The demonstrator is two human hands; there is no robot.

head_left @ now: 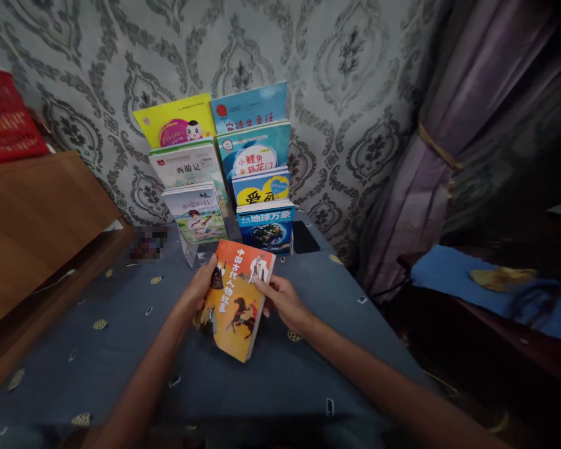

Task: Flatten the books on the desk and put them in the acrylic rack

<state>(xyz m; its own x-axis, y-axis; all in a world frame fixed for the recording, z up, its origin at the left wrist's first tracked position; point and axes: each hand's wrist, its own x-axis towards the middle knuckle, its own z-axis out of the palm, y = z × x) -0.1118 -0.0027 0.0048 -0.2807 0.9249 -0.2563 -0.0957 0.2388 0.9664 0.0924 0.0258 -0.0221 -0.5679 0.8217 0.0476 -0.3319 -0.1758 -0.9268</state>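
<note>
An orange and yellow paperback book (236,299) with white Chinese lettering is held tilted above the table, its cover facing up. My left hand (200,284) grips its left edge. On the opposite side, my right hand (283,299) pinches the right edge, thumb over the cover. Just beyond stands a clear tiered rack (190,254) of books. A book with a guitar player (197,215) fronts its left column, and a dark blue globe book (266,229) fronts the right one. Behind them rise several more, among them a yellow book (175,121) and a light blue book (252,106).
A dark flat object (305,237) lies right of the rack. The table wears a blue patterned cloth (135,349). Brown wooden furniture (42,224) with a red item (9,118) borders the left. At right are a purple curtain (425,137) and a blue cloth (444,274).
</note>
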